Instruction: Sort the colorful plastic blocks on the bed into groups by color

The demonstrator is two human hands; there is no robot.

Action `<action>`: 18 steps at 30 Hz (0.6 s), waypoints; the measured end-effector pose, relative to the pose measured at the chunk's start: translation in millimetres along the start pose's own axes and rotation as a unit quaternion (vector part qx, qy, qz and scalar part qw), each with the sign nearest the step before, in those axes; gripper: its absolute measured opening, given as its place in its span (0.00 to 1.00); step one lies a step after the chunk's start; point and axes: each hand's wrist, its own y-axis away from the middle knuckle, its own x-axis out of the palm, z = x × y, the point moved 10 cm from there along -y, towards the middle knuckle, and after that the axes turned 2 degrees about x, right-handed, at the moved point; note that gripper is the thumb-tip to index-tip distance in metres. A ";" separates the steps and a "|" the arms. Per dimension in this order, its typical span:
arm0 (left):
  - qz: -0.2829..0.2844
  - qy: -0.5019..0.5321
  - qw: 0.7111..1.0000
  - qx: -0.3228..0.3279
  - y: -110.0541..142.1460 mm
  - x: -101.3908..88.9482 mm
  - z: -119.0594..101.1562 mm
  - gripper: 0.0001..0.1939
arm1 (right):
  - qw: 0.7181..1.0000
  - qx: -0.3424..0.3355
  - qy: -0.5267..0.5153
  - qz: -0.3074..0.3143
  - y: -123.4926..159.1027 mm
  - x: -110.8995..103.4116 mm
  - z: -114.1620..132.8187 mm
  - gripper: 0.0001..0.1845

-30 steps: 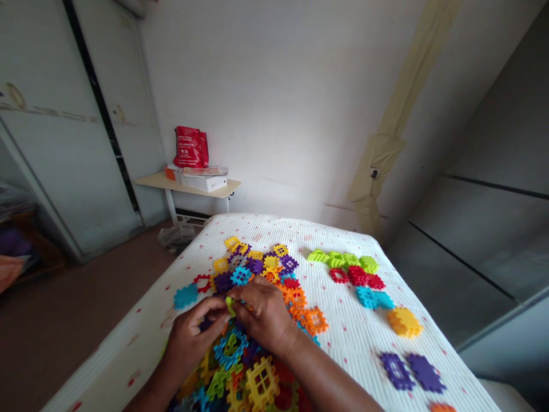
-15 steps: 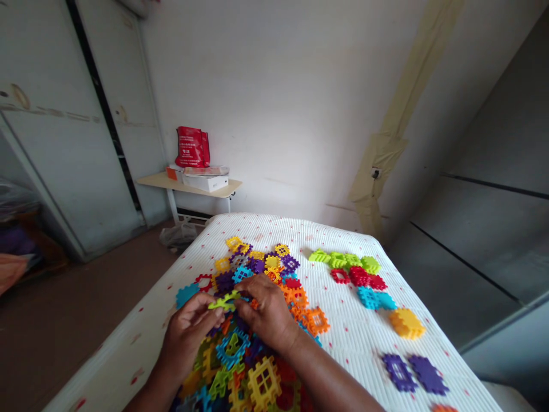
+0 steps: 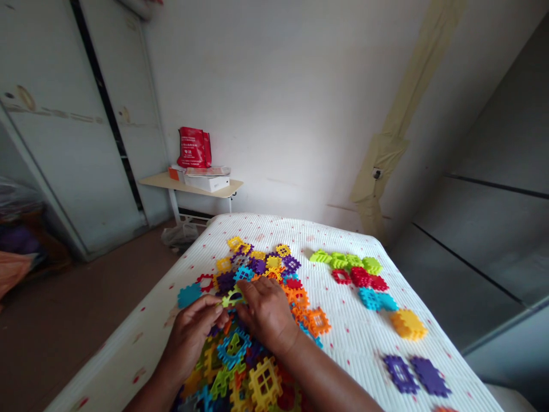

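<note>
Between both hands, above a heap of plastic pieces, is a lime-green interlocking building tile point(image 3: 231, 297) with notched edges and an opening in it. My left hand point(image 3: 195, 323) pinches its left side between thumb and fingers. On its right side, my right hand point(image 3: 266, 312) grips it, fingers curled over the edge and hiding part of it. Below the hands lie mixed tiles, among them a blue frame tile point(image 3: 234, 348) and a yellow window tile point(image 3: 265, 384). Orange tiles point(image 3: 317, 321) spread to the right of my right hand.
On the white spotted bed cover point(image 3: 343, 366), sorted groups lie to the right: green tiles point(image 3: 338, 261), red tiles point(image 3: 361, 277), blue tiles point(image 3: 372, 298), a yellow stack point(image 3: 408, 324) and purple tiles point(image 3: 430, 376). Behind the bed, a small table point(image 3: 156, 181) holds boxes and a red bag point(image 3: 194, 147).
The green tile has been turned from nearly edge-on to show its notched face, then tilted again so its opening shows. Both hands have kept hold of it over the heap.
</note>
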 end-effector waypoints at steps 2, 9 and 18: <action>0.000 -0.021 1.000 0.002 -0.6 -2.5 3.1 0.14 | 1.000 -0.004 0.017 0.005 -0.1 0.3 1.4 0.19; 0.012 -0.115 0.993 0.028 0.8 -0.1 -3.7 0.16 | 0.998 -0.012 0.051 0.024 -0.2 7.9 5.5 0.19; -0.052 -0.150 0.987 0.005 0.1 -10.4 -16.4 0.27 | 0.988 0.087 0.112 0.067 -12.6 -19.9 -91.2 0.19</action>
